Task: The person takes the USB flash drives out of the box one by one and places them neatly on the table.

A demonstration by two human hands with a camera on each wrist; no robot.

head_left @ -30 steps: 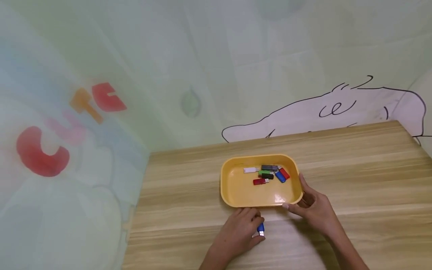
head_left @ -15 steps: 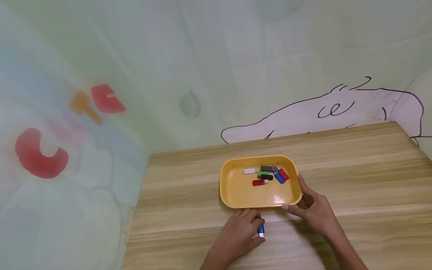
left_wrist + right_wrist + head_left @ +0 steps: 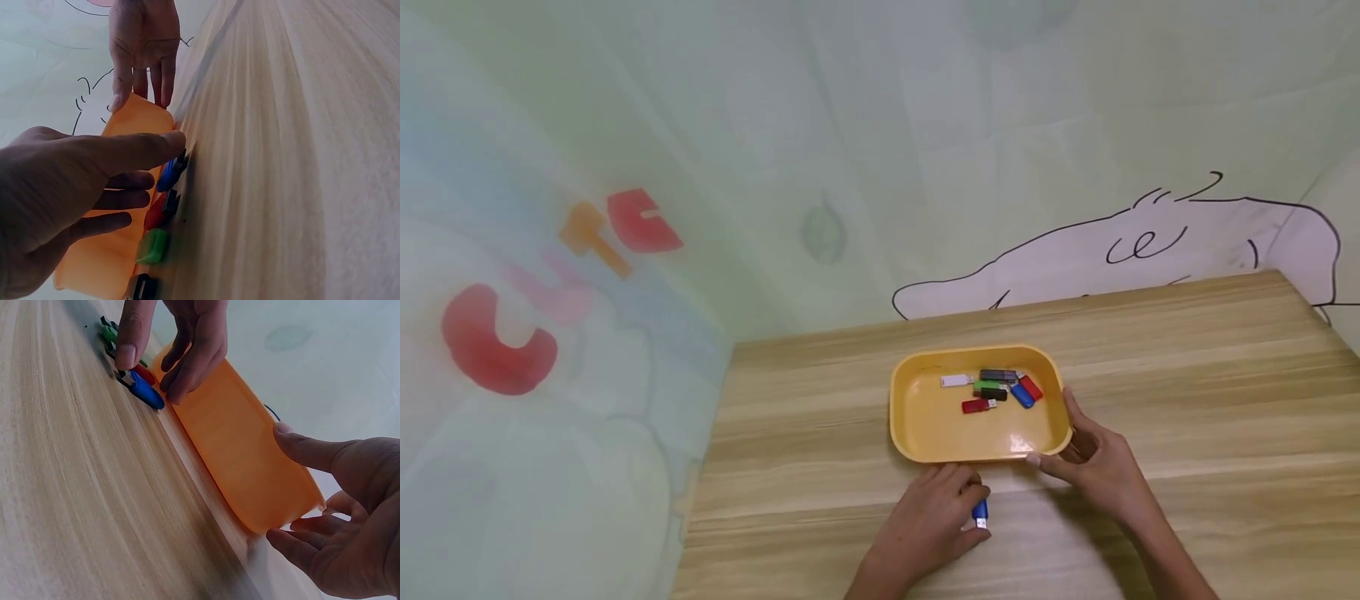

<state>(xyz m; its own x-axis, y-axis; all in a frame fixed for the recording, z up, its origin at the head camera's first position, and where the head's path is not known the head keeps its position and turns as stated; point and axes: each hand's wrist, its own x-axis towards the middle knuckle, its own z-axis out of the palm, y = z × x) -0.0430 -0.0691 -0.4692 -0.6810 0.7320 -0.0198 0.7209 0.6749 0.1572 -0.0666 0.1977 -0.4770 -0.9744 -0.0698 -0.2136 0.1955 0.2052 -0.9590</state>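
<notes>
My left hand (image 3: 925, 525) rests on the table in front of a yellow plastic tray (image 3: 932, 437), arched over a row of USB sticks. A blue USB stick (image 3: 980, 508) shows between its thumb and fingers, metal plug toward me. Beside that one, the left wrist view shows a red USB stick (image 3: 156, 215), a green USB stick (image 3: 152, 245) and a black USB stick (image 3: 142, 287) along the tray's near wall. Whether the left fingertips touch any stick is hard to tell. My right hand (image 3: 1101, 467) grips the tray's near right corner, thumb on the rim and fingers around the side.
Inside the tray lie several more USB sticks, among them a white one (image 3: 955, 381), a blue one (image 3: 1022, 396) and a red one (image 3: 976, 406). The wood-grain table (image 3: 805, 417) meets a printed cloth backdrop (image 3: 865, 167) behind and at the left.
Almost nothing differs. Both hands, the tray and the USB sticks keep their places, while the head view shifts very slightly.
</notes>
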